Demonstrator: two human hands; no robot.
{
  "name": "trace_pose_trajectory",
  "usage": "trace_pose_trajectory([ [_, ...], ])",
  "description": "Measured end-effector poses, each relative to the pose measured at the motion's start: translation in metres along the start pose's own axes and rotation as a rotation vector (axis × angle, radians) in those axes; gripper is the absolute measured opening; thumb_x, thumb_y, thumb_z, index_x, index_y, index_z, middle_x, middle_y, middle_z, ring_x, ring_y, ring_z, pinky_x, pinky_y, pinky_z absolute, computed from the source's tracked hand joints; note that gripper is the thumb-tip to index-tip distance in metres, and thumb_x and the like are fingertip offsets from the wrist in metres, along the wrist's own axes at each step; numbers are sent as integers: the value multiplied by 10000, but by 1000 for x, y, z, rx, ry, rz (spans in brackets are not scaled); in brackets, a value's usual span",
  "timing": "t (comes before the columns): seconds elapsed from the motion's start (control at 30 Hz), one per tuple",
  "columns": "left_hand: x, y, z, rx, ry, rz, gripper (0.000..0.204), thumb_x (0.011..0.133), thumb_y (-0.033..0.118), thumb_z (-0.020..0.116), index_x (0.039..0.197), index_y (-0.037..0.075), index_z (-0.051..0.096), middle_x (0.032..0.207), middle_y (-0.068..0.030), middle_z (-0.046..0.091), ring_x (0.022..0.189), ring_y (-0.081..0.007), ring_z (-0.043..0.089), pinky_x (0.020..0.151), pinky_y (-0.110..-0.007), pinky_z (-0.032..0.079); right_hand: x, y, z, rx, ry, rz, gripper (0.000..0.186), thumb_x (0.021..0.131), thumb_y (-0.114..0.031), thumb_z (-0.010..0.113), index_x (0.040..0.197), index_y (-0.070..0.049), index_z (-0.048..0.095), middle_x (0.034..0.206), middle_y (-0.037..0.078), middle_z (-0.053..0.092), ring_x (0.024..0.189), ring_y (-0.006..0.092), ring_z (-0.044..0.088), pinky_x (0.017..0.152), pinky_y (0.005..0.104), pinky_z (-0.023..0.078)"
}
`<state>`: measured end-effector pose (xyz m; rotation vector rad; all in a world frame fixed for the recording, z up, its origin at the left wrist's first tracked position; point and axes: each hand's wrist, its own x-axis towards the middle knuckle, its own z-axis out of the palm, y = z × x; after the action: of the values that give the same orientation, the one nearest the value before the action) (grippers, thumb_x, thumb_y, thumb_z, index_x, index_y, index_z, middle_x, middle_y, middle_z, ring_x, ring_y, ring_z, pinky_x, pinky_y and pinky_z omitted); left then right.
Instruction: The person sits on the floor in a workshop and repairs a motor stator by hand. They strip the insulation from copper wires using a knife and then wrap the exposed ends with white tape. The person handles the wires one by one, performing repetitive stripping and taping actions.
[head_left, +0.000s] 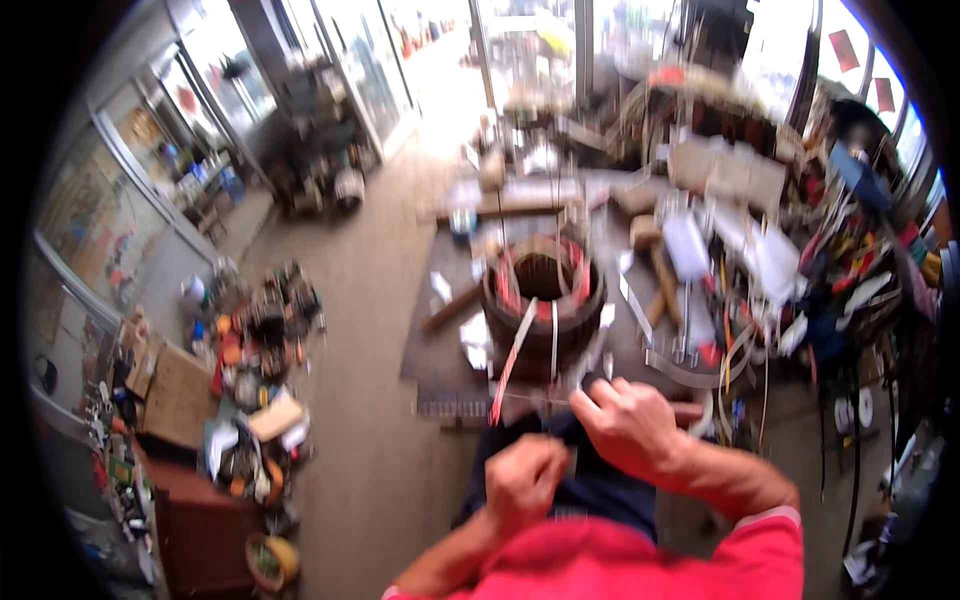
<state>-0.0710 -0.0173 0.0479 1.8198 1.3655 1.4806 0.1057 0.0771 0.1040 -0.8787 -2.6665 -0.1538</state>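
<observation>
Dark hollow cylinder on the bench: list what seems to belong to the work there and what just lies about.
Seemingly in use:
dark, hollow, round cylinder
red-and-white narrow strip
left hand
right hand

Apparently lying about:
tan rectangular box
yellow round pot

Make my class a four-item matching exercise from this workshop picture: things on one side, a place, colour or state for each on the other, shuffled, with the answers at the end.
Things
1. Right hand
2. Left hand
3. Dark ring-shaped drum
4. Shirt

Descriptions
A. Pinkish red
B. Curled, the farther forward of the two hands
C. Standing on the table, with a hollow middle
D. Curled and blurred, the one nearer the picture's lower edge

Pairs
1-B
2-D
3-C
4-A
</observation>
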Motion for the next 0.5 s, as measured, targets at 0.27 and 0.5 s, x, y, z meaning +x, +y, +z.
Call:
trace_pose_trajectory([
  [0.27,7,17,-9,646,-129,334,144,820,108,757,905,26,674,849,-94,654,678,-249,645,572,-363,497,15,3,-18,-126,-87,4,80,844,-161,644,850,-82,643,800,92,657,731,247,724,564,363,578],
  [0.5,-6,1,-9,-85,-28,-71,191,999,172,688,984,-18,708,971,-172,759,700,-216,703,574,-330,526,12,20,0,58,37,93,86,825,-107,679,857,-86,603,717,91,578,683,280,691,538,392,561],
])
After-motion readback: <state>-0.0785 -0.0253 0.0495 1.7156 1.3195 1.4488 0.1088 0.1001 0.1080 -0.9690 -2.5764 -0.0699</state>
